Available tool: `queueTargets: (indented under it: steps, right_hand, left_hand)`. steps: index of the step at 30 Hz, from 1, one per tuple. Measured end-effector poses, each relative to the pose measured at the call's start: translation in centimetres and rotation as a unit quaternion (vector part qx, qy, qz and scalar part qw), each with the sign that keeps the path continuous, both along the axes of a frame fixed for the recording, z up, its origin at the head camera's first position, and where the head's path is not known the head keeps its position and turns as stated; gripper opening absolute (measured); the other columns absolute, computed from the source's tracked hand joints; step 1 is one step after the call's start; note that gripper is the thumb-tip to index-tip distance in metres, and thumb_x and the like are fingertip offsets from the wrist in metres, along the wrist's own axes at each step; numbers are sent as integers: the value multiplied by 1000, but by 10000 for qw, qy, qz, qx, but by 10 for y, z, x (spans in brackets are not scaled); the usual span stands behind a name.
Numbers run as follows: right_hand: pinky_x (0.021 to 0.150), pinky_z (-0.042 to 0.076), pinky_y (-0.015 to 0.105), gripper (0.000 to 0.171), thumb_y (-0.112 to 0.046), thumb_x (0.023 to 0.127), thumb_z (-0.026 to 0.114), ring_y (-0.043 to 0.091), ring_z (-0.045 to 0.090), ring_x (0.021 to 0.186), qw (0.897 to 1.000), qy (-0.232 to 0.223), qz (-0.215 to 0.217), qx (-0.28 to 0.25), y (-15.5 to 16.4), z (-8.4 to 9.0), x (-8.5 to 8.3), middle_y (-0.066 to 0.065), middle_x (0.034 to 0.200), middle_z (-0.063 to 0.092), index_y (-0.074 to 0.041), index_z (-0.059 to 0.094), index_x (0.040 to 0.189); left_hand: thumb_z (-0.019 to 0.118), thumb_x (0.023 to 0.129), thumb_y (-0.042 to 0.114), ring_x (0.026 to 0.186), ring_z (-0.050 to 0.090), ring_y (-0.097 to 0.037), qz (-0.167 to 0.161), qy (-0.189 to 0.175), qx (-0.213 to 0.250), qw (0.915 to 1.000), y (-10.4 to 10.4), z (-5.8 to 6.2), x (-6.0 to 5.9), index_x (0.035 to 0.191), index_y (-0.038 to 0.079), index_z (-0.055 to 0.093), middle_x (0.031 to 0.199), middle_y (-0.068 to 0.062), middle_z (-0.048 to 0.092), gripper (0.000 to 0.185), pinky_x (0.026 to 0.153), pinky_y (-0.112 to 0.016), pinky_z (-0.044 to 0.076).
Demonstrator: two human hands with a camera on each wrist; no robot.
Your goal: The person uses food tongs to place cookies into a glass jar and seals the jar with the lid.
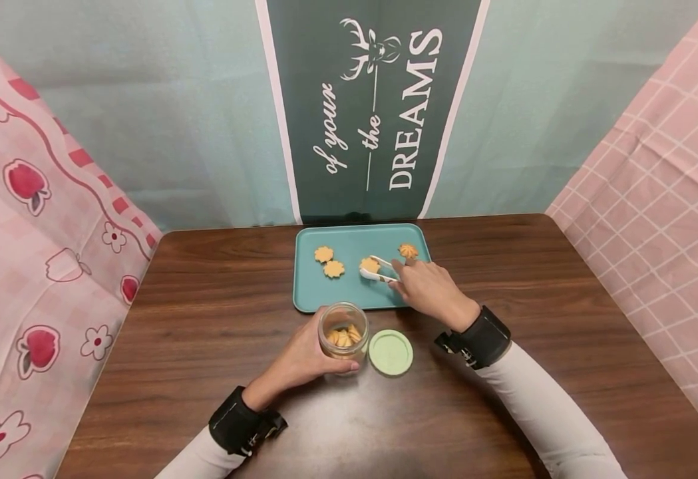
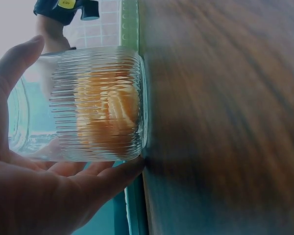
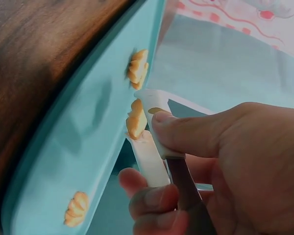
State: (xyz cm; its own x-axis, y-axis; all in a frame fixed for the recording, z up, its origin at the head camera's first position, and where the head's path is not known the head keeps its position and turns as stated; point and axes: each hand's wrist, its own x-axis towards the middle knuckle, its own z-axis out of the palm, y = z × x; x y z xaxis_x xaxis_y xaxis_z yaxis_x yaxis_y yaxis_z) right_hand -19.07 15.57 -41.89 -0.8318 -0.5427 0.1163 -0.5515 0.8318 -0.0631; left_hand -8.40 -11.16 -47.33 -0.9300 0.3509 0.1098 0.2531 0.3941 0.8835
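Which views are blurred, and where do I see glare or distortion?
Head view: sharp, wide-angle bending at the edges, soft glare on the table. Left wrist view: the table is smeared, the jar clearer. Right wrist view: the right hand is soft, the tray tilted.

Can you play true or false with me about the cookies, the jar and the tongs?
1. The left hand holds the glass jar. True.
2. The jar is empty. False: it has cookies inside.
3. The right hand pinches white tongs around a cookie on the teal tray. True.
4. The green lid is on the jar. False: it lies on the table beside the jar.
5. The tray holds only one cookie. False: four cookies show on it.
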Motion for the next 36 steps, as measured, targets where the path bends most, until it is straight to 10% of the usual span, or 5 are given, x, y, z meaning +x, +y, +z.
queueTargets:
  steps: [36]
  right_hand:
    - [44,45,38,43,-27,99,77,22,52,52,9989,410,213,-99,3,18,23,11,84,62,-1,65,132]
  left_hand:
    - [99,71,36,121,63,-20,12,-92,-19,10000,0,2,-1,147,14,52,135,-3,66,92,103,-46,49]
